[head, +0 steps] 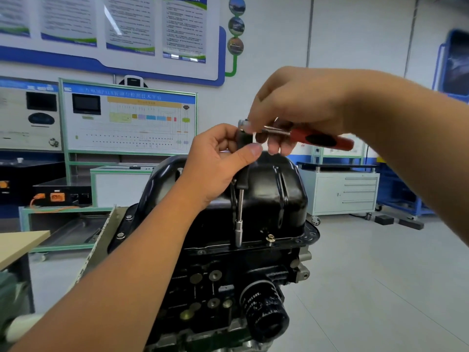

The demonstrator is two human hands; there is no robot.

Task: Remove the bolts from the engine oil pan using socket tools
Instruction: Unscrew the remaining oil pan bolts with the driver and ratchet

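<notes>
The left hand [215, 161] grips the black extension bar [242, 174], its steel socket [238, 233] standing on the glossy black oil pan [274, 194] flange; right hand [299, 110] fingers curl round the red-handled ratchet [312, 139].

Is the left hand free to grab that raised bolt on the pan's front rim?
Probably not yet: the left hand grips the upright extension bar, though the raised bolt sits uncovered beside the socket.

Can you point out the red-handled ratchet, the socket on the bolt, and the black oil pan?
ratchet [317, 139]: head view, on its red handle.
socket [238, 235]: head view, on the silver barrel.
oil pan [269, 189]: head view, on its domed black top.
</notes>
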